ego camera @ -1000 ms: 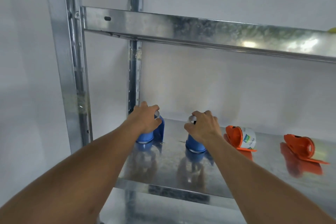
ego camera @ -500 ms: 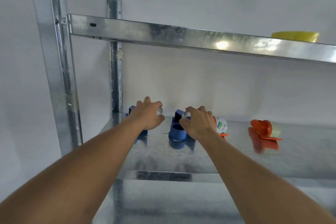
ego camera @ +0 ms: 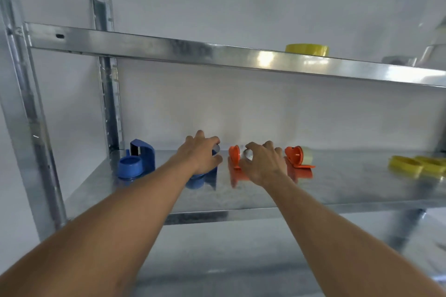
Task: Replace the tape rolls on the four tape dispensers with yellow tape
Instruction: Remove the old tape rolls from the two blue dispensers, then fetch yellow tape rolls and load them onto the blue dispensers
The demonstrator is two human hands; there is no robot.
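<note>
Four tape dispensers stand in a row on the metal shelf (ego camera: 337,190). The left blue dispenser (ego camera: 136,161) has a bare spool. My left hand (ego camera: 200,157) is over the second blue dispenser (ego camera: 201,181), fingers curled around a small greyish tape roll (ego camera: 217,148). My right hand (ego camera: 261,164) is closed on a pale tape roll (ego camera: 247,153) right beside the first orange dispenser (ego camera: 235,157); I cannot tell whether that roll sits on it. The second orange dispenser (ego camera: 298,158) carries a clear roll. Two yellow tape rolls (ego camera: 405,165) lie at the far right.
Another yellow tape roll (ego camera: 307,49) rests on the upper shelf (ego camera: 169,49). Steel uprights (ego camera: 26,116) frame the left side, with a rear post (ego camera: 108,94) against the white wall. A lower level shows dimly below.
Both hands have lifted off the two blue dispensers with pale rolls and shifted right along the shelf. The view has panned right and up, bringing the yellow rolls into sight.
</note>
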